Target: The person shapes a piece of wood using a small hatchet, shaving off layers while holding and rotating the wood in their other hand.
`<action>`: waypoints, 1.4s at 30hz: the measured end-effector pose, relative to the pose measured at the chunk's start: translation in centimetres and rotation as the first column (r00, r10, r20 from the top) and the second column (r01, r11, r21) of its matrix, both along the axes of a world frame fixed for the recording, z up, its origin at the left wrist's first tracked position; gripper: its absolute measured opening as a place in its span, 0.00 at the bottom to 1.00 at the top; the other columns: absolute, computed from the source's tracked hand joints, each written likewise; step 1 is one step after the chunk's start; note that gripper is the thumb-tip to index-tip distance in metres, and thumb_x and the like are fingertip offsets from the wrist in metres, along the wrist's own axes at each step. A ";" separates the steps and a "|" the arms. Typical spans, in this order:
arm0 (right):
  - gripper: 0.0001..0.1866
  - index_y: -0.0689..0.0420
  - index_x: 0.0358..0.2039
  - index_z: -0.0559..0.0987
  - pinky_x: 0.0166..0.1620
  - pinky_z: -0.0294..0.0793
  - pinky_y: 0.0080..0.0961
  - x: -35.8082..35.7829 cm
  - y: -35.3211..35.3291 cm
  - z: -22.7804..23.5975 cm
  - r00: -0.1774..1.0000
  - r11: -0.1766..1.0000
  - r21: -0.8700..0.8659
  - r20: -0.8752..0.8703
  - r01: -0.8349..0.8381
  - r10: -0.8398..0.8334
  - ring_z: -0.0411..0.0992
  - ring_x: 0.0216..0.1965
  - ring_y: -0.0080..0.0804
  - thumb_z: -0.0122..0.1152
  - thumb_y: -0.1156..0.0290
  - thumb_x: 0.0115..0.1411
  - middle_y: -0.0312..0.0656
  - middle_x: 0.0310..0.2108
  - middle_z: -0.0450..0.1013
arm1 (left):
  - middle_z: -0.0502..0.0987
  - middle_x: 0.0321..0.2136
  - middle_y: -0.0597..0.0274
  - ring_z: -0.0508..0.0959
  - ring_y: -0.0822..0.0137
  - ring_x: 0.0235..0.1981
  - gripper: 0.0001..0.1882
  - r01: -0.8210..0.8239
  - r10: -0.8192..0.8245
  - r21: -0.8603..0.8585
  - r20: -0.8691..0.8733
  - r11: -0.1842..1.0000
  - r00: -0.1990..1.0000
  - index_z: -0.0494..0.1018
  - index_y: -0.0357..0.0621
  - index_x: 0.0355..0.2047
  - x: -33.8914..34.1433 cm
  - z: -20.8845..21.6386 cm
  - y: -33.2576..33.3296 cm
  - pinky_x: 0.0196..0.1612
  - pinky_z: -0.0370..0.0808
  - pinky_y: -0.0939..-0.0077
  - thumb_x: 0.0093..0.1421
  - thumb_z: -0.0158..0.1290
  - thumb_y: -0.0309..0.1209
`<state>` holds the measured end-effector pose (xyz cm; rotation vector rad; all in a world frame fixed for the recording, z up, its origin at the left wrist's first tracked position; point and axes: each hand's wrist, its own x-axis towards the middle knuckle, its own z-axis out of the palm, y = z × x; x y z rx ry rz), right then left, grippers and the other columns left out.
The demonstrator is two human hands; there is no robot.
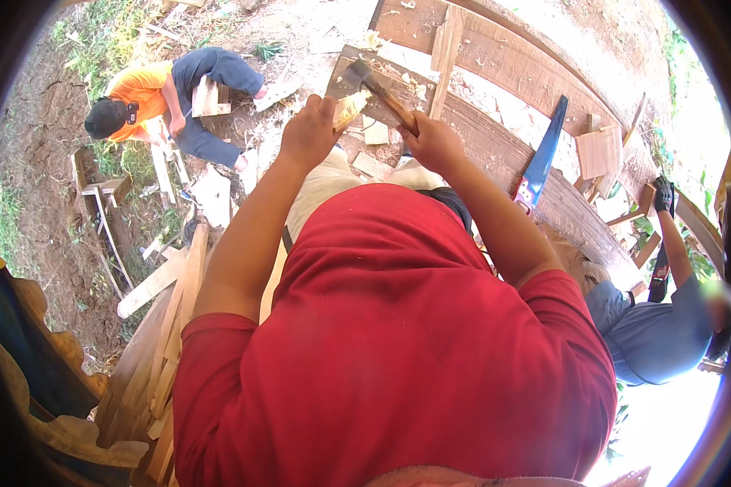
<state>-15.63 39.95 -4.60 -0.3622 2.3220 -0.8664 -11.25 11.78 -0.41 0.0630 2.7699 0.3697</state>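
My left hand [307, 134] is closed around a short piece of pale wood [351, 107] that slants up and to the right. In my right hand [435, 146] is the wooden handle of a short tool [391, 99]. Its dark metal head [357, 73] lies just beyond the pale wood, over a brown plank [339, 71]; whether it is a hatchet or a hammer I cannot tell. Curled shavings and chips lie around the head. Small wood offcuts [374, 131] sit below, between my two hands.
A blue-bladed handsaw [548, 150] rests on a long board [495, 134] to the right. A person in orange [142, 85] sits far left, near scrap wood. Another person in a dark shirt [654, 333] with a gloved hand works at right. Planks [166, 341] are stacked at near left.
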 end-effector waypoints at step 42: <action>0.18 0.53 0.45 0.78 0.42 0.79 0.57 -0.2 0.7 -4.2 0.999 0.993 0.106 -0.017 -0.049 0.051 0.82 0.39 0.60 0.61 0.51 0.71 0.54 0.35 0.83 | 0.72 0.47 0.47 0.80 0.40 0.46 0.28 -0.001 0.000 -0.009 -0.055 1.000 0.999 0.64 0.47 0.58 0.4 -0.1 0.2 0.43 0.80 0.45 0.64 0.65 0.41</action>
